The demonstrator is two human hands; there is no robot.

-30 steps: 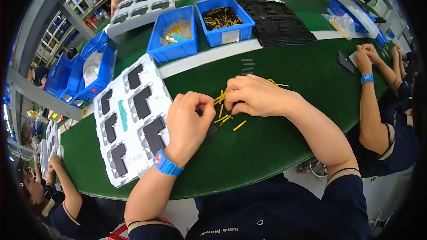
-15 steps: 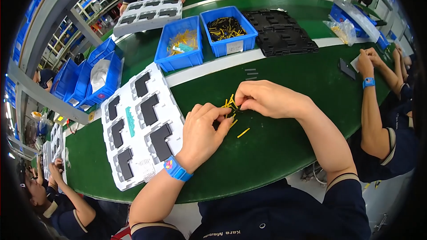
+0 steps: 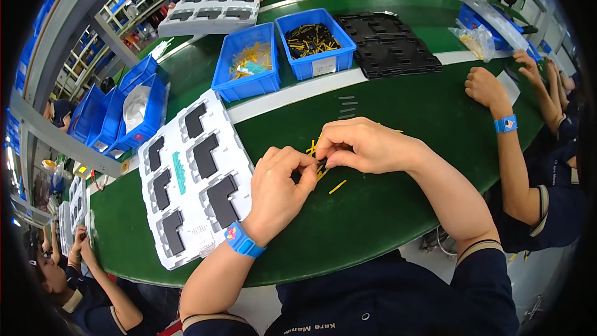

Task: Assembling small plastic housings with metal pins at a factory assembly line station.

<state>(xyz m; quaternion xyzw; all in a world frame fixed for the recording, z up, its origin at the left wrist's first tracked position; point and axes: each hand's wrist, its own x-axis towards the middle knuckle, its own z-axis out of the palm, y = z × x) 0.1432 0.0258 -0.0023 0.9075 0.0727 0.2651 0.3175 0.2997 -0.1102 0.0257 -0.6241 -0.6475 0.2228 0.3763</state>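
Observation:
My left hand point(image 3: 278, 182), a blue band on its wrist, rests low over the green table with thumb and forefinger closed in a pinch. Whatever those fingertips hold is hidden. Close against them, my right hand point(image 3: 364, 147) pinches a small dark strip between thumb and forefinger; only a bit of it shows. Thin yellow strips point(image 3: 312, 147) lie in a loose heap under and behind my fingertips. One single yellow strip point(image 3: 337, 186) lies apart, nearer to me. Left of my left hand is a white moulded tray point(image 3: 180, 203) with several black L-shaped pieces in its pockets.
Beyond my hands stand a blue bin point(image 3: 244, 90) of yellow strips and a blue bin point(image 3: 321, 66) of black and yellow strips. A black moulded tray point(image 3: 398, 50) lies beside them. Co-workers sit at both sides; one across holds a white tray point(image 3: 208, 25).
My right hand has moved left, closer to my left hand. A yellow strip now shows behind my right hand. The right-hand co-worker's hands have moved, and the tray across has tilted.

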